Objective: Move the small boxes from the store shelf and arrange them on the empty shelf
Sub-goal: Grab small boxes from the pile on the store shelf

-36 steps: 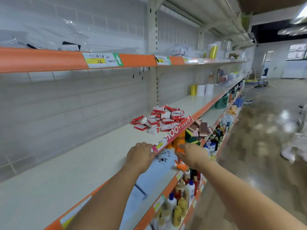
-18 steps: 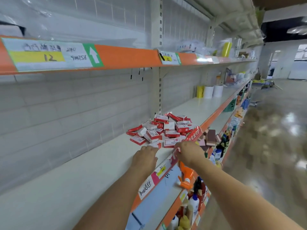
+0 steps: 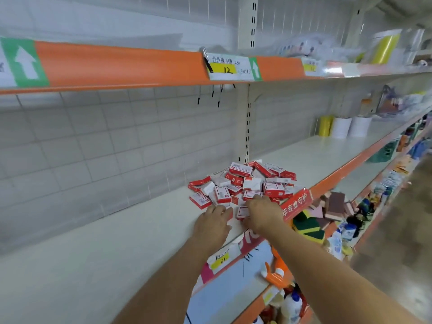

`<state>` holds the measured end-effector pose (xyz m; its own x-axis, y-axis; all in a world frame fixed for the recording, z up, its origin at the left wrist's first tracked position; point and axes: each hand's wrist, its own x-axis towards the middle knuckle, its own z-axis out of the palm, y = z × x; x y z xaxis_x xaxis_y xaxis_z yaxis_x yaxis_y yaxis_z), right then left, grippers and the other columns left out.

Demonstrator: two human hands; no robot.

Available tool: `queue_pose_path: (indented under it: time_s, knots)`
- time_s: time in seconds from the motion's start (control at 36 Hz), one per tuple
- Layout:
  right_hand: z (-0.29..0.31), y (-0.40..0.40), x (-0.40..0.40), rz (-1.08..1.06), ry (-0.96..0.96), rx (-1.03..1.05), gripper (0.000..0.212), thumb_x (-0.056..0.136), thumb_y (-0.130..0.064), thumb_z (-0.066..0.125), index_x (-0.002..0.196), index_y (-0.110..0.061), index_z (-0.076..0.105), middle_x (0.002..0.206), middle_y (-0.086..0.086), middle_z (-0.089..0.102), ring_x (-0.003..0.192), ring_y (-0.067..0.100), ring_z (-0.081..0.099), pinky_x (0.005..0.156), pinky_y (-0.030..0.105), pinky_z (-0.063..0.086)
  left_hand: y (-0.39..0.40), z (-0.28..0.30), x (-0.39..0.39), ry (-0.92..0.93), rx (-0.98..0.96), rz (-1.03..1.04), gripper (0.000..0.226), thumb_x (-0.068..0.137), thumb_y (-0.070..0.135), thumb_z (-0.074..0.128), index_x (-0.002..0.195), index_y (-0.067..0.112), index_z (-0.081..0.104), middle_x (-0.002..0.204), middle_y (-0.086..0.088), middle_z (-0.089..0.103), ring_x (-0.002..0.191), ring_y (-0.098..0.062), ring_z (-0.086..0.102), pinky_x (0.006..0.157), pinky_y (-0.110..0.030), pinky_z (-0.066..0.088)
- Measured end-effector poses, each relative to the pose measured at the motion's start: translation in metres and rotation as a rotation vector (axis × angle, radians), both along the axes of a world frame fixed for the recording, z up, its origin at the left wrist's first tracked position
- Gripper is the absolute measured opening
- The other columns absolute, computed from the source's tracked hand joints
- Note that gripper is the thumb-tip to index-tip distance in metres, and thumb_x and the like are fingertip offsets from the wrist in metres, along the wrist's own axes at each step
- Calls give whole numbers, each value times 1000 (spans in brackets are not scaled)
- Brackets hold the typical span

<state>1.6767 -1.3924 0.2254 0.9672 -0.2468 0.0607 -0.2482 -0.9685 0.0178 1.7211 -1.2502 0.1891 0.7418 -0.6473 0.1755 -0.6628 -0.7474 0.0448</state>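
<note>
Nearest, at the bottom right, the lower shelf (image 3: 236,298) holds white plastic bottles (image 3: 291,305) and an orange spray nozzle (image 3: 274,275), behind an orange front strip with a yellow handwritten price tag (image 3: 221,259).

Above it lies the long cream metal shelf (image 3: 98,260), bare along its whole near-left stretch. Both forearms reach over its front edge. The left hand (image 3: 214,224) lies palm down on the shelf board with its fingers loosely spread, the fingertips touching the near edge of the box pile. The right hand (image 3: 263,212) sits just beside it to the right, its fingers bent down over the nearest boxes; whether it is pinching one cannot be made out. A single red-and-white small box (image 3: 243,212) shows in the gap between the two hands.

Just beyond the hands, the heap of small red-and-white cardboard boxes (image 3: 245,183) lies jumbled on the same shelf, close to the front edge and in front of the slotted cream upright post (image 3: 247,127). A red banner with white characters (image 3: 298,204) hangs on the shelf edge right of the pile.

To the right, one level down, lie brown and green scouring sponges (image 3: 327,208). Farther along the shelf stand a yellow roll (image 3: 325,125) and two white rolls (image 3: 350,126). Overhead runs the upper shelf's orange edge strip (image 3: 121,64), carrying a white and yellow price label marked 12 (image 3: 230,67).
</note>
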Motion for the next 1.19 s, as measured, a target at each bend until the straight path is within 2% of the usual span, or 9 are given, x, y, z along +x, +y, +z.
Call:
queue_pose_path:
  time_s: [0.19, 0.36, 0.5, 0.61, 0.72, 0.86, 1.03, 1.19]
  knots:
    - [3, -1, 6, 9, 70, 48, 42, 92, -19, 53, 132, -9, 45, 132, 11, 45, 127, 29, 38, 97, 40, 43, -9, 5, -2, 14, 6, 51, 44, 100, 31, 45, 143, 21, 39, 140, -3, 41, 129, -22, 36, 102, -33, 38]
    - [2, -2, 6, 67, 52, 47, 40, 91, -25, 54, 128, -12, 47, 128, 9, 51, 123, 26, 43, 96, 38, 44, 4, 5, -6, 45, -19, 53, 41, 97, 30, 52, 136, 23, 41, 141, 0, 40, 129, -20, 35, 95, -33, 41]
    - [2, 3, 5, 121, 28, 108, 41, 90, -23, 54, 129, -15, 45, 125, 7, 55, 117, 25, 49, 91, 37, 47, 3, 6, -10, 9, 17, 107, 55, 95, 30, 56, 143, 19, 31, 145, -2, 39, 131, -21, 34, 97, -33, 40]
    - [3, 7, 4, 153, 13, 152, 45, 91, -23, 56, 133, -16, 43, 125, 6, 56, 117, 25, 53, 91, 36, 47, 3, 7, -9, -76, 124, 178, 51, 97, 31, 52, 142, 14, 36, 139, -8, 42, 125, -24, 38, 98, -33, 36]
    - [1, 8, 2, 175, 20, 161, 48, 90, -23, 57, 134, -16, 40, 125, 6, 56, 115, 24, 53, 91, 36, 47, 10, 5, -12, -43, 96, 229, 50, 97, 28, 52, 144, 18, 36, 142, -9, 40, 129, -26, 36, 105, -35, 32]
    - [0, 9, -3, 235, 40, 178, 43, 91, -22, 55, 131, -15, 43, 126, 6, 56, 116, 25, 53, 93, 36, 46, 17, 5, -21, 109, -13, 313, 44, 97, 28, 52, 138, 22, 37, 125, -7, 54, 112, -24, 52, 87, -35, 46]
    - [-3, 24, -8, 354, 18, 192, 42, 94, -18, 48, 136, -16, 46, 133, 7, 54, 121, 25, 52, 94, 36, 45, 37, 10, -36, 139, -51, 422, 52, 97, 29, 53, 145, 19, 35, 136, -5, 49, 122, -24, 49, 97, -35, 44]
    - [-2, 54, -13, 494, -1, 196, 37, 93, -13, 49, 130, -15, 51, 128, 9, 57, 115, 27, 55, 90, 36, 47, 69, 20, -57, 108, -68, 540, 49, 98, 24, 51, 145, 18, 38, 137, -6, 49, 124, -24, 48, 99, -34, 42]
